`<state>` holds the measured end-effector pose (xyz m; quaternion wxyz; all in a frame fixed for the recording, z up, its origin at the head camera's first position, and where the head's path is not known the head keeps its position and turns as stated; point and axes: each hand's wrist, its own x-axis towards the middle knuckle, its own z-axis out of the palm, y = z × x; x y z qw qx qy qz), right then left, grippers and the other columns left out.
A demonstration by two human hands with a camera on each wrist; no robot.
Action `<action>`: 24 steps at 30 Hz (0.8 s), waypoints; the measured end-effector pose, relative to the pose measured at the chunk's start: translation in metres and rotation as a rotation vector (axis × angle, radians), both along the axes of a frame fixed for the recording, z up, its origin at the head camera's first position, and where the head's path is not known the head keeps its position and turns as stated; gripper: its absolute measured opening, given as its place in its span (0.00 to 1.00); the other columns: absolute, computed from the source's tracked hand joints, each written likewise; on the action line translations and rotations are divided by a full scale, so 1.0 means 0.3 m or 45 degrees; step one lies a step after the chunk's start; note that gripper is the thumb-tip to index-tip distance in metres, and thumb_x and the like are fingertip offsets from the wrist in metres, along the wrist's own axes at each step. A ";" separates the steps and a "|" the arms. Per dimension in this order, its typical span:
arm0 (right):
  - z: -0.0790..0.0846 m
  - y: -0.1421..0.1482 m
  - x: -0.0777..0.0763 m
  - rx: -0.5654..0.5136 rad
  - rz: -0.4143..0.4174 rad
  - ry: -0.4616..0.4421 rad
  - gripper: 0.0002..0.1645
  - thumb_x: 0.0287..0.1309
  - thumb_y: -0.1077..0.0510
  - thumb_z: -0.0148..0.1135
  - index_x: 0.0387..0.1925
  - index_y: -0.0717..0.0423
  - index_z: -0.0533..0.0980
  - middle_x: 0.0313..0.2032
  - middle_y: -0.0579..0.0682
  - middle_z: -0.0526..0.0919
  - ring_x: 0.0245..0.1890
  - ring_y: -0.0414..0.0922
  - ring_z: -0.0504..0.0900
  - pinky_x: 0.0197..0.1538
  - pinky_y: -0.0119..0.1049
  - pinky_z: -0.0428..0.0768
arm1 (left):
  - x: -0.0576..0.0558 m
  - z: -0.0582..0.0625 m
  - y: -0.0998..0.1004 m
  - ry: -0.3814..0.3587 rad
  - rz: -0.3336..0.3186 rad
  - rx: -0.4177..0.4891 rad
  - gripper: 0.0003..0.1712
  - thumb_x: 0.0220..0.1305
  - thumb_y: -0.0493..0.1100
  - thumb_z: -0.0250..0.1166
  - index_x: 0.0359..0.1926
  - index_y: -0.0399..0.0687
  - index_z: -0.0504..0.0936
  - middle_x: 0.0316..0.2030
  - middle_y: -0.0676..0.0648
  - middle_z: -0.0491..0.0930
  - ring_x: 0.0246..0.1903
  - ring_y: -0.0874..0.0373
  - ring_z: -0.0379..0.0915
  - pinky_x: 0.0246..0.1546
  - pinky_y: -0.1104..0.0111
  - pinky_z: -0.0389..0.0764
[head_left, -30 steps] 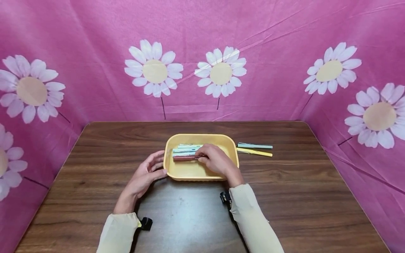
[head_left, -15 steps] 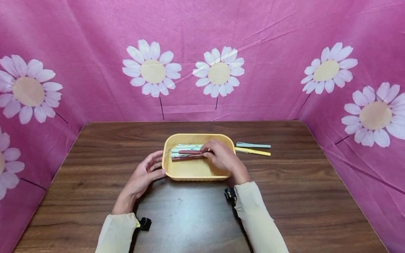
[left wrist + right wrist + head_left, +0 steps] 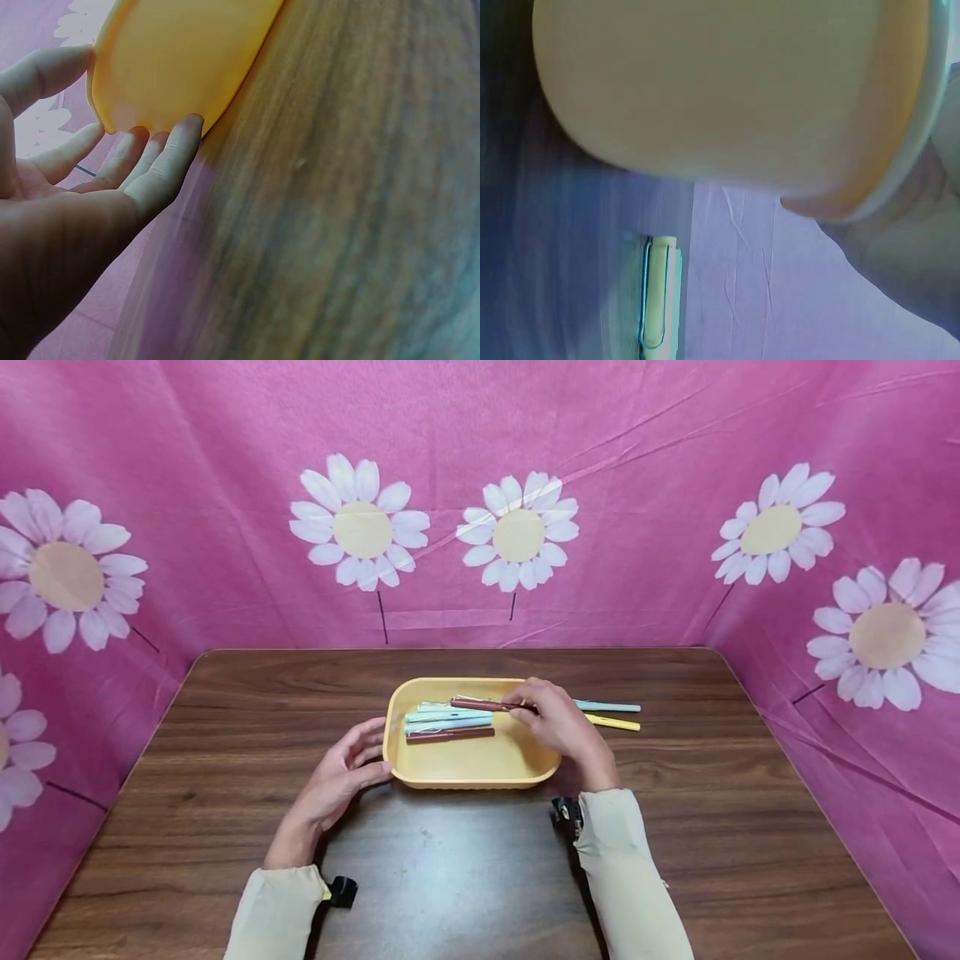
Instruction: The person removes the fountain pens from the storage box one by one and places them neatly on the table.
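Note:
A yellow plastic basket (image 3: pixel 465 768) stands on the table. My left hand (image 3: pixel 339 781) rests with its fingertips and thumb against the basket's left end, also visible in the left wrist view, where the fingers are spread along the basket wall. My right hand (image 3: pixel 557 724) pinches a dark red pen (image 3: pixel 480 703) by its right end, lifted above the basket's back right part. Inside lie another dark red pen (image 3: pixel 450 737) and several light blue and pale green pens (image 3: pixel 450 722), side by side. In the right wrist view the basket wall hides the held pen.
Right of the basket, a light blue pen (image 3: pixel 611 706) and a yellow pen (image 3: pixel 617 723) lie on the brown wooden table (image 3: pixel 735 827). A pink cloth (image 3: pixel 450 410) with daisies hangs around the back and sides.
My right hand has picked a dark red pen off the pens in the basket and moved it up and to the right. My left hand has stayed at the basket's left end.

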<state>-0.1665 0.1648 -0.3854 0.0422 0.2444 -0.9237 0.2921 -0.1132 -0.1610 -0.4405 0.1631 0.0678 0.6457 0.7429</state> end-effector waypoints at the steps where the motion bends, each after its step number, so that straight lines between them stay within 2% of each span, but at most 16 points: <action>1: -0.001 0.004 0.000 -0.005 -0.001 -0.005 0.09 0.58 0.62 0.61 0.40 0.52 0.81 0.37 0.46 0.81 0.38 0.42 0.77 0.43 0.37 0.77 | 0.000 0.000 -0.001 0.000 0.000 0.000 0.40 0.57 0.31 0.63 0.69 0.46 0.56 0.64 0.34 0.59 0.61 0.44 0.61 0.47 0.68 0.81; 11: 0.000 0.077 -0.001 0.034 -0.056 -0.024 0.09 0.59 0.61 0.60 0.41 0.51 0.81 0.36 0.46 0.81 0.37 0.43 0.76 0.41 0.37 0.75 | 0.001 0.000 -0.001 -0.029 -0.002 -0.015 0.40 0.58 0.30 0.61 0.69 0.49 0.56 0.64 0.36 0.59 0.62 0.44 0.60 0.46 0.68 0.81; 16: 0.006 0.113 -0.003 0.023 -0.075 -0.032 0.09 0.59 0.61 0.60 0.41 0.52 0.81 0.38 0.47 0.81 0.39 0.43 0.77 0.44 0.39 0.76 | 0.005 0.003 0.000 -0.025 0.000 -0.016 0.40 0.58 0.30 0.61 0.69 0.46 0.56 0.64 0.35 0.59 0.62 0.42 0.59 0.45 0.69 0.81; 24: 0.016 0.158 0.000 0.014 -0.130 -0.064 0.10 0.59 0.61 0.60 0.43 0.51 0.80 0.39 0.47 0.81 0.38 0.44 0.76 0.43 0.39 0.75 | 0.002 0.004 0.000 -0.010 0.000 -0.007 0.40 0.58 0.30 0.61 0.69 0.46 0.55 0.63 0.34 0.59 0.62 0.41 0.60 0.46 0.69 0.81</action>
